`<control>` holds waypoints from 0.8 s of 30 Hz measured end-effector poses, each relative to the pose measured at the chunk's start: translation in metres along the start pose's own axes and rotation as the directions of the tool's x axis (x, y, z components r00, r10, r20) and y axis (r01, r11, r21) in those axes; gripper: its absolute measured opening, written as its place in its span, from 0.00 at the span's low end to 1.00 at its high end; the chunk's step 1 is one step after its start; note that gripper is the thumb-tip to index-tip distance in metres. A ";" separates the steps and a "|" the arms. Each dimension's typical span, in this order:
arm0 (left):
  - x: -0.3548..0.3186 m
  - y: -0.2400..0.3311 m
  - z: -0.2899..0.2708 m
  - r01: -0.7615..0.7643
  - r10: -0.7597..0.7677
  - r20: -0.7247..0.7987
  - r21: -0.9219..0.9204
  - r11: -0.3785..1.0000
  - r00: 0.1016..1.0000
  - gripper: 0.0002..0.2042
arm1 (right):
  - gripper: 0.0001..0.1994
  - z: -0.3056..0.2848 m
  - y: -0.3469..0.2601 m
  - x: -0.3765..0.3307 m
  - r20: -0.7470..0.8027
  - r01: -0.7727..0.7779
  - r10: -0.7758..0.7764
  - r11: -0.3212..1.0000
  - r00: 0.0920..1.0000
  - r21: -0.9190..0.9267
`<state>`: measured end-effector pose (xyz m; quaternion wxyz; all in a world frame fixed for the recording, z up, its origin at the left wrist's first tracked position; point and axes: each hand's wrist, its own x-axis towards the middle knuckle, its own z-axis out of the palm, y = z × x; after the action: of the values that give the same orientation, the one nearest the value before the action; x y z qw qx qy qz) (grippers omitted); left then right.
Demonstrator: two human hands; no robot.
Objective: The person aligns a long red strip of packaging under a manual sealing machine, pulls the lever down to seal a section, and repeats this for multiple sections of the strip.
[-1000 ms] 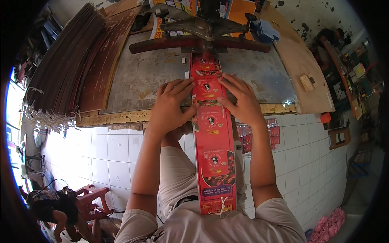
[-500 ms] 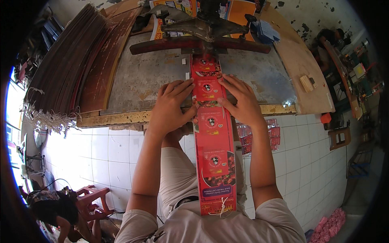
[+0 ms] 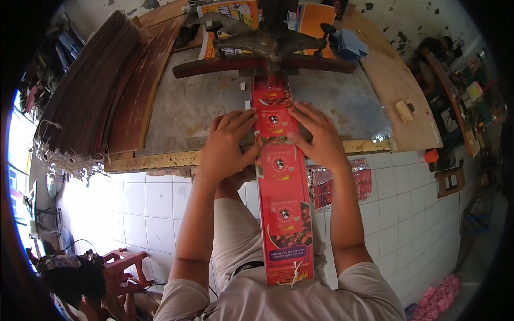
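Left hand [image 3: 227, 147], right hand [image 3: 321, 138] apart, fingers spread at edges of strip [image 3: 276, 191]; likely light, bendy, slick; best held there

white tiled floor [image 3: 412, 203], pale peeling wall [image 3: 415, 21], red stool [image 3: 122, 265], brightness at left

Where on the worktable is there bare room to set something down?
Bare worktable shows left, between brown boards and white pieces, and right, between red strip and wooden block. Around the left hand, right hand and dark crossbar it's crowded.
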<state>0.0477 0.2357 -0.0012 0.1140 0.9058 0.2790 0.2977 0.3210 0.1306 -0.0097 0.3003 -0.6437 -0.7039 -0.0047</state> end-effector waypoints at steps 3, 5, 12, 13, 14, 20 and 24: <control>0.001 -0.001 0.001 -0.006 0.006 -0.001 -0.007 1.000 1.000 0.29 | 0.27 0.001 0.001 -0.003 -0.061 0.021 -0.018 0.999 0.998 0.050; 0.000 -0.003 0.003 -0.012 0.012 -0.009 -0.020 1.000 1.000 0.29 | 0.24 -0.005 -0.001 -0.007 -0.095 0.017 -0.008 0.995 0.995 0.096; 0.000 -0.003 0.003 -0.005 0.002 -0.041 -0.061 0.998 0.999 0.27 | 0.20 -0.090 0.151 -0.037 -0.551 -0.369 0.216 0.912 0.806 -0.181; 0.001 0.000 0.004 -0.008 0.005 -0.042 -0.069 0.998 0.999 0.27 | 0.20 -0.111 0.190 -0.051 -0.601 -0.464 0.228 0.844 0.766 -0.270; 0.002 0.001 0.004 -0.007 0.004 -0.043 -0.071 0.997 0.999 0.28 | 0.21 -0.131 0.221 -0.062 -0.595 -0.518 0.267 0.800 0.758 -0.302; 0.000 -0.001 0.001 -0.010 0.005 -0.058 -0.094 0.996 0.998 0.27 | 0.21 -0.179 0.261 -0.079 -0.414 -0.550 0.388 0.724 0.824 -0.416; 0.001 0.001 -0.001 -0.004 0.000 -0.044 -0.098 0.995 0.999 0.27 | 0.18 -0.172 0.238 -0.079 -0.418 -0.492 0.369 0.838 0.830 -0.236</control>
<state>0.0485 0.2356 0.0005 0.1519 0.8926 0.2655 0.3312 0.6085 0.0323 0.0067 0.3024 -0.8168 -0.4604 -0.1715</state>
